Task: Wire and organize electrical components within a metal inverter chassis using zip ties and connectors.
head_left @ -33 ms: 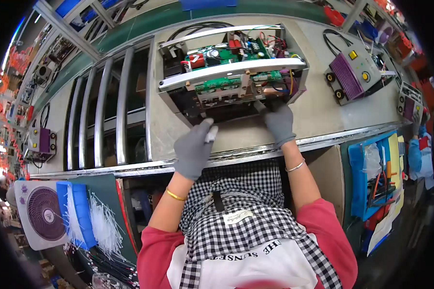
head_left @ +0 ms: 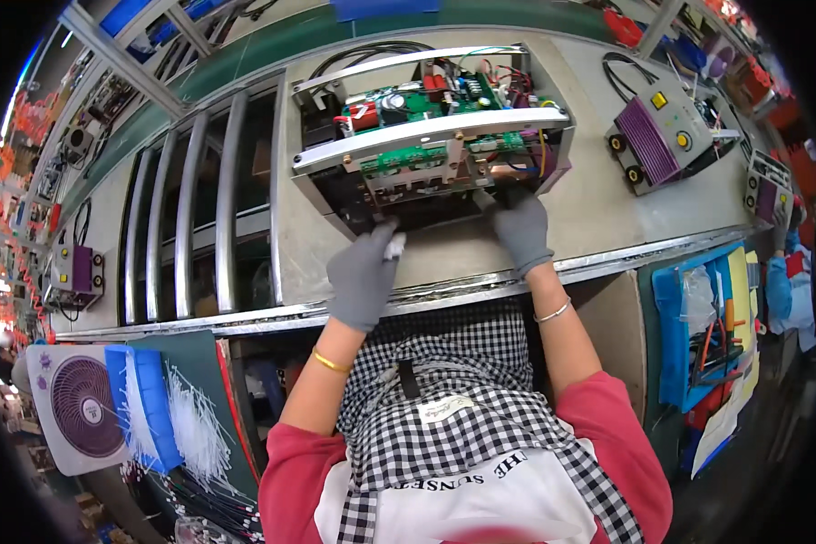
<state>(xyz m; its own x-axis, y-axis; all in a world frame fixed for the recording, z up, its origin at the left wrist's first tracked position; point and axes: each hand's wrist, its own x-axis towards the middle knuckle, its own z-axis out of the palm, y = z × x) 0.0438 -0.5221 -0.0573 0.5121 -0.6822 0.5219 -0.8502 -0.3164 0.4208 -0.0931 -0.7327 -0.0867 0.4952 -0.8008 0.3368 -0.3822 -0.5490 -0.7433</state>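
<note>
An opened machine chassis (head_left: 431, 127) with metal rails, green circuit boards and coloured wires stands on the bench before me. My left hand (head_left: 363, 272), in a grey glove, is at its lower front left corner with the fingers curled. Something small and white shows at those fingertips; what it is I cannot make out. My right hand (head_left: 521, 234), gloved in grey too, reaches into the right part of the chassis's open front. Its thumb points inward and its fingers are bent, the tips partly hidden in the dark interior.
Metal rollers (head_left: 188, 213) lie left of the chassis. A purple and grey machine (head_left: 657, 136) stands to the right. Below the bench edge are a blue tool tray (head_left: 671, 344), a blue bin (head_left: 159, 408) with white cable ties, and a fan (head_left: 86, 408). Another person (head_left: 793, 281) works far right.
</note>
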